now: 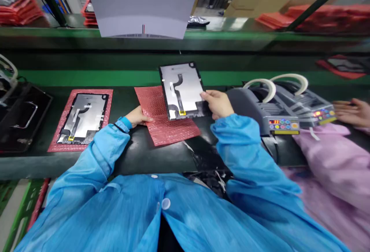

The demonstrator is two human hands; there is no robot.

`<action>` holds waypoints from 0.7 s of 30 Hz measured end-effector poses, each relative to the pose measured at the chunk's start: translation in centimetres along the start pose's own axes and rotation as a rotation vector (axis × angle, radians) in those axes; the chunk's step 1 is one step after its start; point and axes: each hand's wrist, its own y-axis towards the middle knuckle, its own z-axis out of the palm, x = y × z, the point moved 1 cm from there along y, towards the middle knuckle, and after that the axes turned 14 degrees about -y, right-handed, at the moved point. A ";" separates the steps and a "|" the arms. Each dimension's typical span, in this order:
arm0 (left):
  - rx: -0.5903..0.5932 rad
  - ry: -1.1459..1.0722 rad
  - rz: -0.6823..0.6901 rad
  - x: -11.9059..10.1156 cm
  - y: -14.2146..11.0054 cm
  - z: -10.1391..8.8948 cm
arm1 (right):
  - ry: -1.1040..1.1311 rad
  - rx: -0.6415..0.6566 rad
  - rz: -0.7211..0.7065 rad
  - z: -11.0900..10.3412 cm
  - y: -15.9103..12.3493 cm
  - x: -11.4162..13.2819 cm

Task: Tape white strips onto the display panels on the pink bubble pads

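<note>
My right hand (219, 104) grips the right edge of a tablet screen (189, 86), its silver back with a dark flex cable and a yellow-marked connector facing me. The screen is tilted above a red bubble-wrap bag (156, 124) and hides part of it. My left hand (138, 117) pinches the left edge of that bag, thumb on top. To the left, a second tablet screen (83, 117) lies back side up on another red bubble-wrap bag (54, 144) on the dark bench.
Two grey machines with lit buttons (277, 122) and white hoses stand at the right. Beyond them are a co-worker's hand (354, 112) and pink sleeve (332, 147). A black case (24, 115) sits at far left. Red bags (21, 10) are stacked on the shelf behind a hanging white panel (141, 5).
</note>
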 end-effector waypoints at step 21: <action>-0.176 0.845 0.076 0.7 -4.7 -0.1 | -0.316 -0.207 -0.076 1.0 -11.4 -4.5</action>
